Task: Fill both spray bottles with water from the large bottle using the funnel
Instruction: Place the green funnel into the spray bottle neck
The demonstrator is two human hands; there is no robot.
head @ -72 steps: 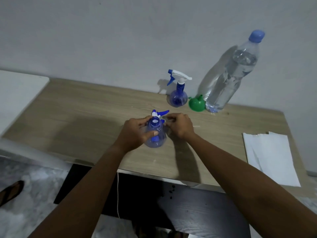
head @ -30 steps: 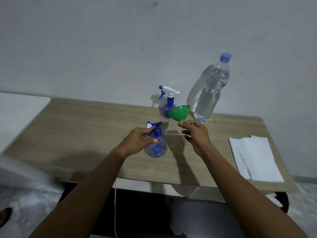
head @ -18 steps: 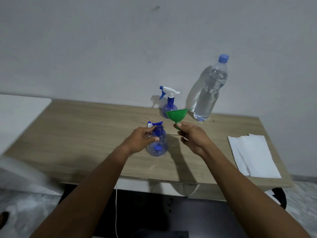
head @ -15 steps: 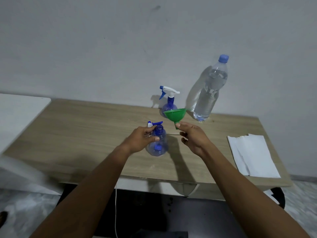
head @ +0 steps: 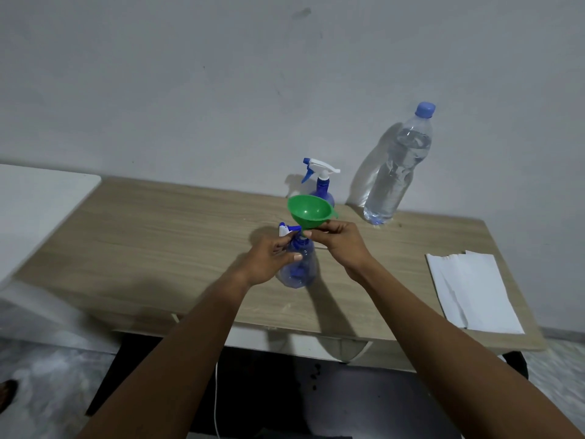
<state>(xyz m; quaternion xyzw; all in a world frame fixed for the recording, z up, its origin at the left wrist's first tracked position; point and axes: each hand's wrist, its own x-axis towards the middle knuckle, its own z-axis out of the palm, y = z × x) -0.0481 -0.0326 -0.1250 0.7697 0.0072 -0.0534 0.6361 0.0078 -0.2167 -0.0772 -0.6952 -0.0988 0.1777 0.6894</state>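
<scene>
A small blue spray bottle (head: 299, 270) stands uncapped on the wooden table (head: 177, 236), and my left hand (head: 269, 258) grips its neck. Its white and blue spray head (head: 286, 229) lies just behind it. My right hand (head: 340, 245) holds the green funnel (head: 308, 212) by its spout, right over the bottle's mouth; whether the spout is inside is hidden by my fingers. A second spray bottle (head: 321, 182) with its head on stands at the back. The large capped water bottle (head: 395, 172) stands against the wall to its right.
White paper sheets (head: 471, 293) lie on the table's right end. A white surface (head: 34, 210) adjoins the table on the left. The grey wall rises right behind the bottles. Dark floor and a white cable (head: 217, 403) show below the table's front edge.
My right hand picked up the funnel from beside the large bottle and carried it left, over the mouth of the near spray bottle. My left hand stayed on that bottle.
</scene>
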